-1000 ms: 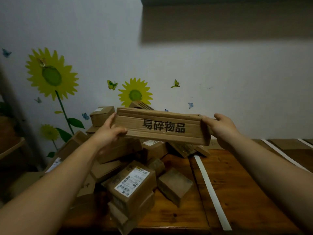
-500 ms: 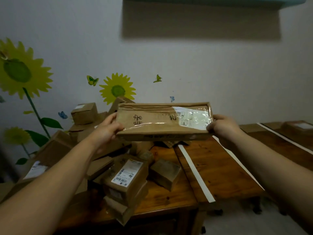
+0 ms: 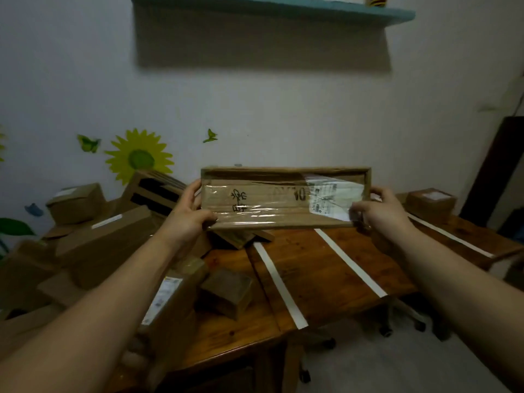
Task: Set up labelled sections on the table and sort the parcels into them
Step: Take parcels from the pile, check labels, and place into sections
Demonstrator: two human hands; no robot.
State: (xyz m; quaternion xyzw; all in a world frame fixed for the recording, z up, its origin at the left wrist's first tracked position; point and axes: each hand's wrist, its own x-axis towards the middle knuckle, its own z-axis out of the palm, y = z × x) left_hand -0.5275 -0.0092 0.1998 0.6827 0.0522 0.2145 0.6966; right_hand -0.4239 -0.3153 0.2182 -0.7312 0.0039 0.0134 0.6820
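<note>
From the head view we see a long parcel point(image 3: 269, 199), flat and brown, held up in the air above the back edge of the counter point(image 3: 326, 268), with its broad face turned towards us. Clear tape shines across that face. On it we can make out dark handwriting point(image 3: 239, 199) near the left end and a white shipping label point(image 3: 334, 199) near the right end, but the print is too small for us to read.

Our left hand point(image 3: 188, 219) grasps the left end of the parcel, with the thumb on the front and the fingers wrapped behind. Our right hand point(image 3: 380, 214) grasps the right end in the same way, its thumb lying on the label's corner.

Below, three white tape strips point(image 3: 279, 285) run across the wooden counter, well apart from one another. Left of the nearest strip stands a small brown box point(image 3: 226, 290), and just beside it is a labelled parcel point(image 3: 167, 296), partly hidden by our left forearm. Further left, a heap of parcels point(image 3: 99, 239) rises against the wall. At the far right another small box point(image 3: 431, 204) sits on the counter, close to the third strip.

On the wall behind we see a sunflower sticker point(image 3: 139, 158), a green butterfly sticker point(image 3: 209, 136) and, high up, a teal shelf point(image 3: 283, 7).
</note>
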